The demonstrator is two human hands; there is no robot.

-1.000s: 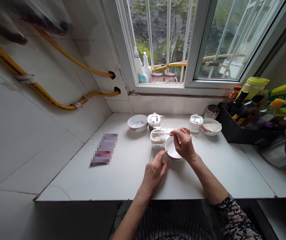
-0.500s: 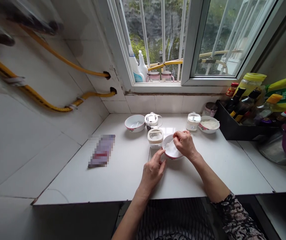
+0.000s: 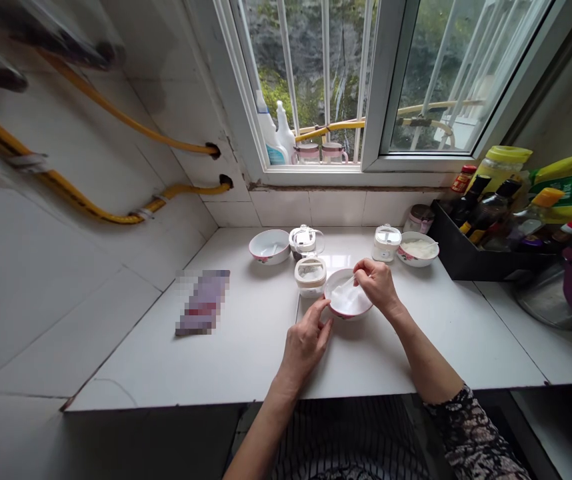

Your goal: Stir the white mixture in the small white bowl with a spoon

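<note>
A white bowl (image 3: 339, 307) with a red-patterned outside stands on the counter, with white powdery contents inside. My left hand (image 3: 307, 337) holds its near left side, fingertips at the rim. Pinched in my right hand (image 3: 376, 283) is a small white spoon (image 3: 349, 283), slanting down into the contents. Directly left of this bowl stands a clear container with a cream lid (image 3: 311, 275). Behind that is another lidded container (image 3: 305, 239), next to a second bowl (image 3: 270, 248) with a pale spoon-like thing inside.
Farther right are a white-lidded jar (image 3: 387, 243) and a bowl of white contents (image 3: 417, 249). A black box (image 3: 486, 260) of bottles and a metal pot (image 3: 551, 300) fill the right side. A blurred purple packet (image 3: 203, 303) lies on the left of the white counter (image 3: 141, 360).
My right hand has moved slightly right with the spoon, uncovering more of the bowl's inside. My left hand stays at the bowl's rim.
</note>
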